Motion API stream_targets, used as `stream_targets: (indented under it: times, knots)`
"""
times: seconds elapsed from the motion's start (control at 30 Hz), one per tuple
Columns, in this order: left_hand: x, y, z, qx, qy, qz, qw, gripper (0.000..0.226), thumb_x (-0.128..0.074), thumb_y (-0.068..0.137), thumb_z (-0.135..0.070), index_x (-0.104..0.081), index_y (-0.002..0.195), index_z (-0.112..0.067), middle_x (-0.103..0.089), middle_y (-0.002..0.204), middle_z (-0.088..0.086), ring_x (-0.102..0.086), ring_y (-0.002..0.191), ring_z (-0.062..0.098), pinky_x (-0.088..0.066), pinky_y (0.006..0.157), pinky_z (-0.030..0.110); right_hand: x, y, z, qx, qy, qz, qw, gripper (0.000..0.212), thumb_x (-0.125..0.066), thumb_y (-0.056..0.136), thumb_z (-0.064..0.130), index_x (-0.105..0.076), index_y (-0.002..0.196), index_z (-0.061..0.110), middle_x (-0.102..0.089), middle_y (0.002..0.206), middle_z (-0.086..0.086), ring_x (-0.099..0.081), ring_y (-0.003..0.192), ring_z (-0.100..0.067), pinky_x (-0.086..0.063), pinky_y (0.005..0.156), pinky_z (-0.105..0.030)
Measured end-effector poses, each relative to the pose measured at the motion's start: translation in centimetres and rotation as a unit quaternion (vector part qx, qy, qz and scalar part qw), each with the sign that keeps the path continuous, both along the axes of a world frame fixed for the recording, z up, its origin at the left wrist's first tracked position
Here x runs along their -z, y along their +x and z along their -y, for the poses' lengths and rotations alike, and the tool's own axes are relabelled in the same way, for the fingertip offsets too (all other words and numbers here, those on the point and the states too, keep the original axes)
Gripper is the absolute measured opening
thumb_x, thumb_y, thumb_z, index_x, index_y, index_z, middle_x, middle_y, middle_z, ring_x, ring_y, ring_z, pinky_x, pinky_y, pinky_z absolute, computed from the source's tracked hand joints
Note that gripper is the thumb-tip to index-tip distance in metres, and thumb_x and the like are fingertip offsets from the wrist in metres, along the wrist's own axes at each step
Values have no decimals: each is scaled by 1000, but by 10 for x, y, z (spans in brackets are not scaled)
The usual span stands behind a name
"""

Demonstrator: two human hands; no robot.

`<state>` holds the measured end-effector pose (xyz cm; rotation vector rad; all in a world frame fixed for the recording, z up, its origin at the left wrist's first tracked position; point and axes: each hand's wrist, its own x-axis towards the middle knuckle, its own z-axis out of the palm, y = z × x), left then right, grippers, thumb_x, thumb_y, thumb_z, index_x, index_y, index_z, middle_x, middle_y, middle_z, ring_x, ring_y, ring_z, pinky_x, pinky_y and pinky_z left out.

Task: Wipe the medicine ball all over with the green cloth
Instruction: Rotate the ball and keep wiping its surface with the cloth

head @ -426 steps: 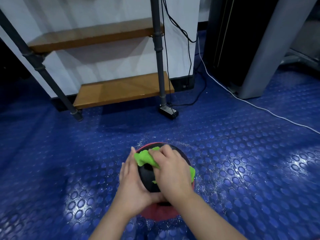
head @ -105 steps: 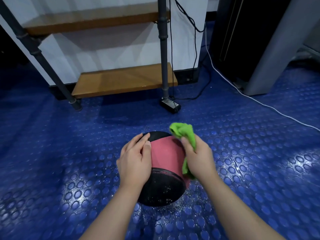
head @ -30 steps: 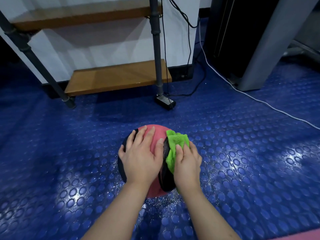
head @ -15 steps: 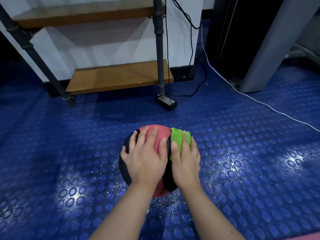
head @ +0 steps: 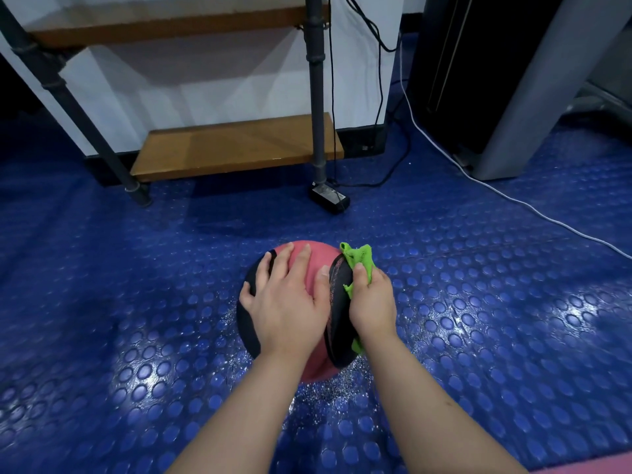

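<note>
Left hand [head: 286, 309] spread flat atop the medicine ball [head: 338, 316], right hand [head: 372, 302] curled around the green cloth [head: 359, 260] at its side

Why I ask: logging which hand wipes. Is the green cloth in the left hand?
No, the right hand grips the green cloth against the medicine ball, while the left hand rests flat on it.

Much of the medicine ball [head: 316, 265] lies hidden beneath the left hand [head: 287, 309], spread flat on top, and the right hand [head: 372, 302], whose grip covers most of the green cloth [head: 359, 258]. Lettering [head: 337, 270] on the ball is too small to read. The top edge crops the upper shelf board [head: 171, 23]; the white cable [head: 513, 200] runs off at right.
</note>
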<state>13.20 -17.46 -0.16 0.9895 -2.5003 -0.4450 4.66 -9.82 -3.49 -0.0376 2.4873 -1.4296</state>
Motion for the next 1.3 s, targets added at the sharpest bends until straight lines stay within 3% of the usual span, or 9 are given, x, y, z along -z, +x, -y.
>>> stream_targets:
  times: [0.23,0.4,0.53,0.63,0.77,0.9,1.03,1.13,1.3]
  knots:
    - [6,15,-7,-10,-18,-25,999,51,-34,93,-58,-56,135,-38,-49,147,-12,-40,139,22,-33,103,61,12,-25,-9,31,-115,231,966,34,-41,99,42,-57,101,12,-63,109,-13,-58,104,-32,-46,97,-50]
    - [2,8,2,-18,2,-20,1000,54,-31,91,-58,-54,136,-39,-49,147,-13,-38,141,21,-31,105,61,6,16,-18,34,-54,30,998,35,-36,101,38,-57,90,12,-62,95,-8,-57,91,-30,-43,77,-37]
    - [1,8,10,-7,9,-25,1000,55,-30,91,-60,-55,135,-39,-49,147,-13,-38,140,21,-33,105,59,19,50,-23,46,-100,-73,991,41,-33,98,41,-61,106,12,-64,102,-6,-59,98,-25,-47,85,-38]
    - [6,15,7,6,-10,-38,999,51,-34,92,-57,-58,133,-37,-51,145,-12,-41,139,22,-35,103,60,31,24,-25,96,-120,88,984,32,-39,102,32,-61,94,11,-63,89,-8,-60,89,-29,-47,77,-37]
    - [7,22,8,4,-2,-63,998,50,-36,92,-57,-58,133,-38,-52,144,-13,-41,139,20,-34,105,59,48,4,-27,86,-166,293,938,37,-41,100,41,-62,101,10,-67,100,-14,-63,96,-32,-51,91,-51]
    - [3,19,11,-9,17,-63,998,54,-31,90,-59,-57,134,-39,-50,146,-13,-39,140,19,-32,107,59,34,32,-22,110,-132,141,975,35,-40,99,38,-58,80,15,-65,88,-13,-62,87,-34,-52,84,-51]
    - [1,12,15,-4,22,-54,998,56,-30,89,-60,-57,133,-38,-51,145,-13,-38,140,19,-32,106,58,25,74,-22,115,-136,18,984,42,-35,95,47,-62,100,16,-65,92,-8,-62,86,-29,-51,79,-43]
    - [3,12,12,8,11,-49,999,53,-34,91,-59,-57,133,-38,-51,144,-13,-40,139,20,-34,104,60,28,57,-22,160,-151,82,972,32,-39,102,32,-61,93,11,-60,80,-5,-57,78,-27,-47,75,-38]
    - [4,17,14,18,13,-53,998,52,-35,91,-60,-57,133,-39,-50,144,-16,-39,139,17,-32,105,57,47,20,-34,95,-166,311,931,39,-42,100,38,-59,107,4,-65,103,-16,-63,97,-33,-51,90,-53]
